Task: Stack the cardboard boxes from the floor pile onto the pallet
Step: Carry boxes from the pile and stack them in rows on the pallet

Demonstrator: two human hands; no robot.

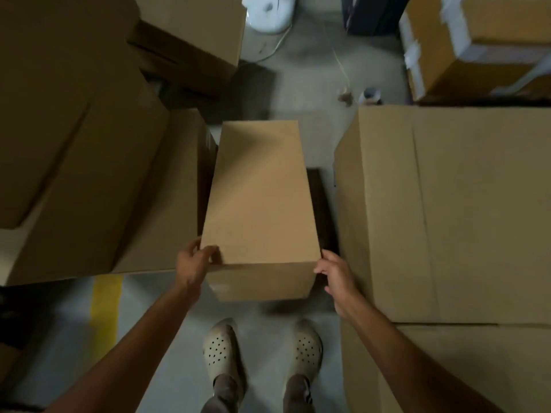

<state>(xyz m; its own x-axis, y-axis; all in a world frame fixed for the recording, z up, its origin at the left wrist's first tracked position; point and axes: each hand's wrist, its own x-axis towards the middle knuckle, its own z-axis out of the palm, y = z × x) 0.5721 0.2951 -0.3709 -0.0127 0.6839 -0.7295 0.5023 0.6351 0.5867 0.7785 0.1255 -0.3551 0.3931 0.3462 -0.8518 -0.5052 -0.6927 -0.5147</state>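
**Gripping one narrow cardboard box [259, 198] with both hands**

Seven cardboard boxes can be counted. The narrow cardboard box lies in the centre of the frame, its long side running away from the person, just ahead of two pale perforated clogs [220, 350] at bottom centre. The left hand [193, 260] grasps its near left corner, with the thumb on the top face and the fingers curled round the side. The right hand [335, 274] clasps the near right corner, with its fingers hooked on the edge. A dark shadow lies under the near end. It cannot be told whether the base rests on the grey floor [268, 368] or hangs just above it.

Three boxes stand at the left:
- The upper-left box [44, 99] is large and sits on top of the one below it.
- The lower-left box [125, 198] lies beneath it, just beside the narrow box's left side.
- The top-centre box [193, 25] stands further back.

Two boxes stand at the right: the large right box [447, 204], just beside the right hand, and the lower-right box [432, 371] in the corner. The seventh, the taped box [492, 40] at upper right, bears pale strips of tape.

Every box is closed, so whatever is inside is hidden.

One yellow stripe [105, 308] marks the floor at lower left. One white rounded object [269, 13] sits at top centre, with one thin cord [340, 58] trailing near it.
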